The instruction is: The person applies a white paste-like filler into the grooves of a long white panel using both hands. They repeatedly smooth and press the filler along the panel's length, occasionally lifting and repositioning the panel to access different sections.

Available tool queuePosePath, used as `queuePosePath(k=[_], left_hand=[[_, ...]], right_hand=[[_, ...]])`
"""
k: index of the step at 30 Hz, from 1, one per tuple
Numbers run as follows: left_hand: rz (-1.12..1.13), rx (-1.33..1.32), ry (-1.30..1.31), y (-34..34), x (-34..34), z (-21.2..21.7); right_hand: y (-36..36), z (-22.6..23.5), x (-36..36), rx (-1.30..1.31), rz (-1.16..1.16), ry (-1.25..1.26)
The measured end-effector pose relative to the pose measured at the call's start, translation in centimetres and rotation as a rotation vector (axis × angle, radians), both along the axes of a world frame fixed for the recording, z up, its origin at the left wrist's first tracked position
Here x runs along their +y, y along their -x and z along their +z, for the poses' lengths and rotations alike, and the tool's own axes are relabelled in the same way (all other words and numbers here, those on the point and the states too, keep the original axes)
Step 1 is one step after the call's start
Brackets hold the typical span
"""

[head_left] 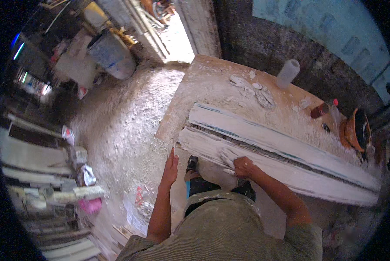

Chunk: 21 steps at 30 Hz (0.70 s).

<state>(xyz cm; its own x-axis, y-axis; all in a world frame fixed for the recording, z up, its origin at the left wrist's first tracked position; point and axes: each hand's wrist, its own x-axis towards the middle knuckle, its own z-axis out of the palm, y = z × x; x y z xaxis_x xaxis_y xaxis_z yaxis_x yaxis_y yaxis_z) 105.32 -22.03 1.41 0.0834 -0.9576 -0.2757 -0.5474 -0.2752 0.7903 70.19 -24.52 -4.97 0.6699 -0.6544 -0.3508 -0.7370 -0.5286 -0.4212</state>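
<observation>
Here, mid-frame, the right hand (243, 166) presses a pale wad (228, 159) onto the long white plaster moulding (290, 174); the left hand (170, 167) hangs open, empty, beside its end.

A white plastic bottle (287, 72) stands upright near the far edge of the dusty table (212, 82). Plaster scraps (255, 92) lie scattered in front of it. To the right, a red-capped bottle (323, 108) lies close to an orange bowl (355, 129). On the rubble-strewn floor (125, 126), a grey bucket (112, 54) stands by the bright doorway (177, 39). Stacked white mouldings (34, 161) line the left side, with a pink scrap (90, 204) among them.
</observation>
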Motion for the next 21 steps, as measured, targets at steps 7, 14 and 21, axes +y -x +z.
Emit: queuePosePath(k=[7, 14, 21], left_hand=[[-0.219, 0.042, -0.006, -9.0, -9.5, -2.3], [-0.544, -0.067, -0.071, -15.6, -16.1, -1.1], [-0.836, -0.36, -0.068, -13.0, -18.8, -2.9]], right_hand=[[-16.8, -2.8, -6.7, -0.174, -0.057, 0.163], [-13.7, 1.2, -0.8, 0.12, -0.409, -0.254], [-13.9, 3.1, 6.7, 0.106, -1.1, 0.357]])
